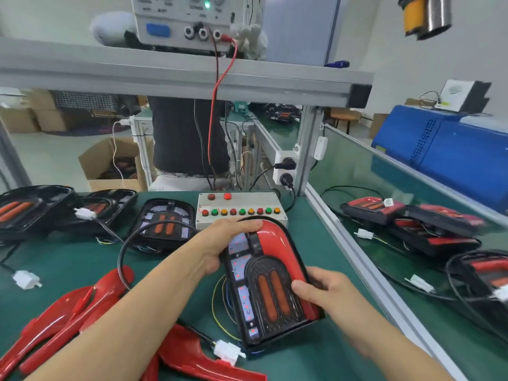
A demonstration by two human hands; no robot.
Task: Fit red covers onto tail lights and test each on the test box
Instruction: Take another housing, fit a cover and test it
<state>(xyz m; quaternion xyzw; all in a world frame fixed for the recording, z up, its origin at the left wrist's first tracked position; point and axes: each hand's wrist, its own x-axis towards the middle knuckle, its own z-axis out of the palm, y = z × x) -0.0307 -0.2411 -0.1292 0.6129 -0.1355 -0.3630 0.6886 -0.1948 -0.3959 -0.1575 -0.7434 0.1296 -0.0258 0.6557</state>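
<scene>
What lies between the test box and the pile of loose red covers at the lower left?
In the head view, between the test box and the red covers lie an uncovered tail light, a loop of black cable and the left forearm crossing the green mat.

Glossy red plastic cover (277, 237) (smooth), matt green bench mat (68, 259), metal frame (357, 251)

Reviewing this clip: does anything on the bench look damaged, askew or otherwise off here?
Nothing looks damaged. The tail light held by the left hand and right hand wears its red cover on one side only, the other side bare. Spare red covers lie loosely heaped, typical of work in progress.
</scene>
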